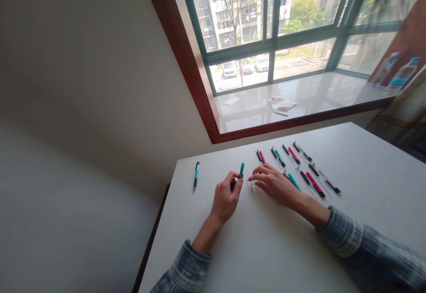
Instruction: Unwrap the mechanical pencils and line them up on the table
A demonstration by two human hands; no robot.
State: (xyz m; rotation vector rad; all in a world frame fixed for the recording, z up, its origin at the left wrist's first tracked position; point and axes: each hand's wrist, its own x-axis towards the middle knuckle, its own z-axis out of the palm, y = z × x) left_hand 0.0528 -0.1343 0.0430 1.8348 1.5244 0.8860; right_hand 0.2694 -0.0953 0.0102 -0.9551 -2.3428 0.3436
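My left hand [226, 199] is closed around a teal pen barrel [242, 169], which points up from between thumb and fingers. My right hand [273, 184] hovers just to the right, fingers apart and holding nothing that I can see. Below its fingertips lie a thin pen refill [252, 202] and a small, blurred piece, perhaps a spring. Partly covered by my right hand, a teal barrel [294, 182] and a pink barrel [262, 156] rest on the table. A whole teal and black pen [196, 175] lies apart at the left.
Sets of pen parts, among them a pink barrel [315, 184], a clear barrel [329, 181] and a black grip [304, 177], lie in two rows on the white table [276, 248]. Behind it, a windowsill [246, 117] carries a crumpled cloth [282, 105] and a bottle [404, 73].
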